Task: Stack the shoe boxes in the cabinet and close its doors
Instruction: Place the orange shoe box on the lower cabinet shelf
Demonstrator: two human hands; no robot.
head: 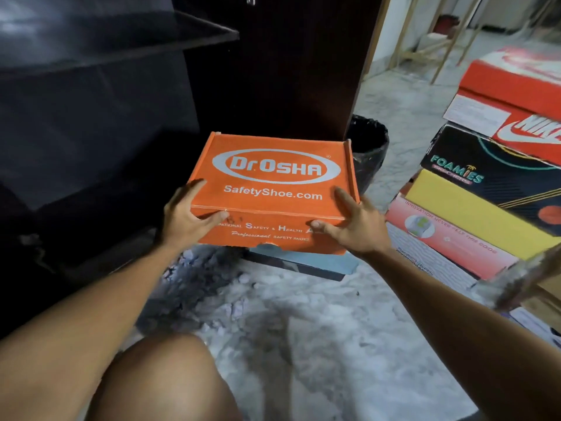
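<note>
- Bare knee (158, 381) at 6 o'clock, so the person looks to be crouched on the marble floor (318, 329), facing the cabinet.
- Left hand (185, 214) is clamped on the near-left corner of the orange Dr.Osha box (273, 189), thumb on the lid and fingers wrapped over the front edge.
- Right hand (352, 226) has the near-right corner, thumb pinching the front face, fingers spread along the side.
- That box sits dead center, on or just above a blue-and-black box (306, 264) on the floor. Can't tell if it's lifted clear yet.
- At 9 to 11 o'clock the dark cabinet (91, 132) is open, shelf (121, 38) showing up top. Too dark to be sure, but I can't see any boxes in there.
- Cabinet door (288, 71) stands open at 12 o'clock, black bin (368, 150) just behind it.
- At 2 to 4 o'clock a whole pile is waiting: Nike box (516, 95), Foamies box (491, 168), pink box (449, 235).
- So my guess is it's barely started: nearly all the stacking is left, plus shutting the doors.
</note>
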